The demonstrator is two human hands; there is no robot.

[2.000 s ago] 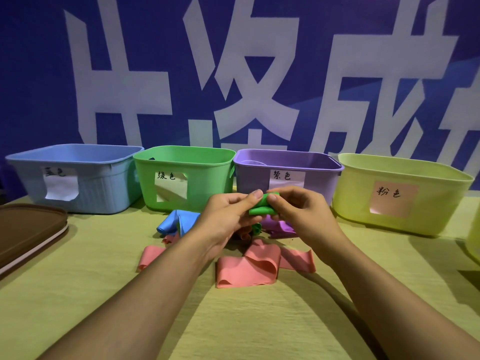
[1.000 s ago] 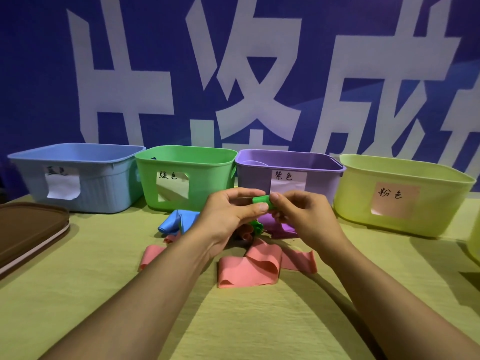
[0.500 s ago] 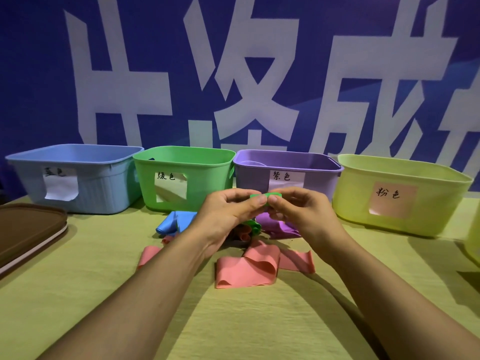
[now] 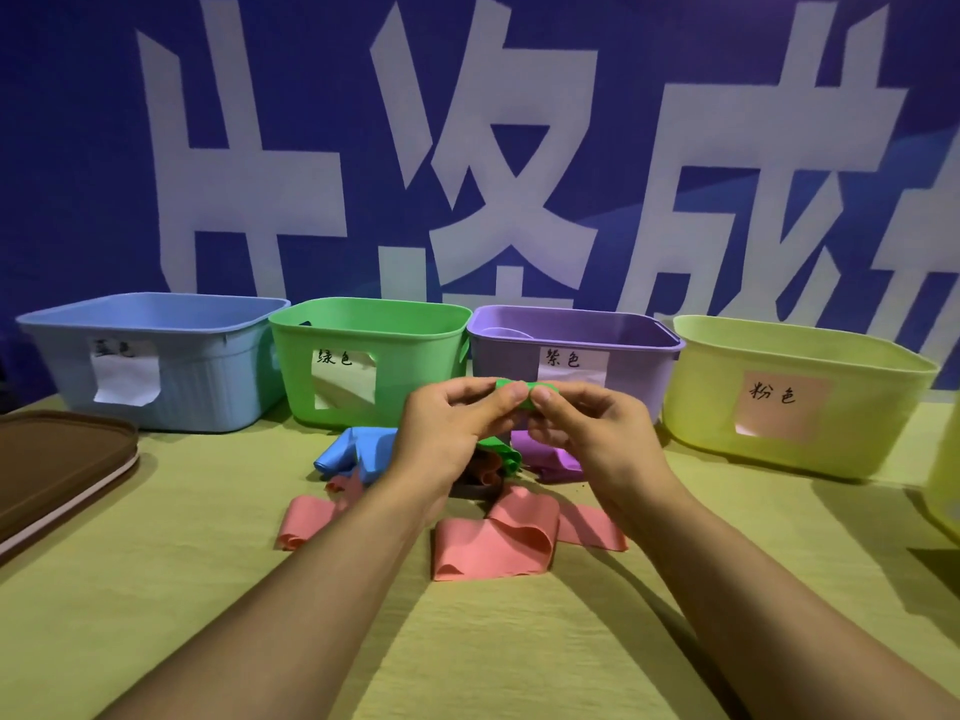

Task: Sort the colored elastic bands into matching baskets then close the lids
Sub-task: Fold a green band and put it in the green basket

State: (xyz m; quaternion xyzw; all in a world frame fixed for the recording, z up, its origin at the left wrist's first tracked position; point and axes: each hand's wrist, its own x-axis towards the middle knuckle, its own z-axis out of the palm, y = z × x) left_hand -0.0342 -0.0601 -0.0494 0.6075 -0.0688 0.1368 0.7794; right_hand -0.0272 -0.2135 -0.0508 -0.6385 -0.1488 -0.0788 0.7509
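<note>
Both hands pinch one green elastic band (image 4: 525, 391) above the table, in front of the purple basket (image 4: 571, 350). My left hand (image 4: 452, 428) grips its left end and my right hand (image 4: 592, 433) its right end; part of the band hangs down to a green fold (image 4: 501, 452) between the hands. On the table below lie pink bands (image 4: 493, 543), a blue band (image 4: 358, 449) and a purple band (image 4: 545, 457). Along the back stand a blue basket (image 4: 150, 356), a green basket (image 4: 369, 356) and a yellow-green basket (image 4: 795, 392) with a pink label.
A brown lid (image 4: 57, 470) lies on the table at the left edge. Another yellow-green container (image 4: 945, 475) shows at the far right edge. A blue banner with large white characters hangs behind the baskets. The yellow-green tablecloth (image 4: 519, 641) covers the table.
Both hands stayed in front of the purple basket, working the green band between the fingertips. They rose slightly, and the band is now pinched tighter between the fingers.
</note>
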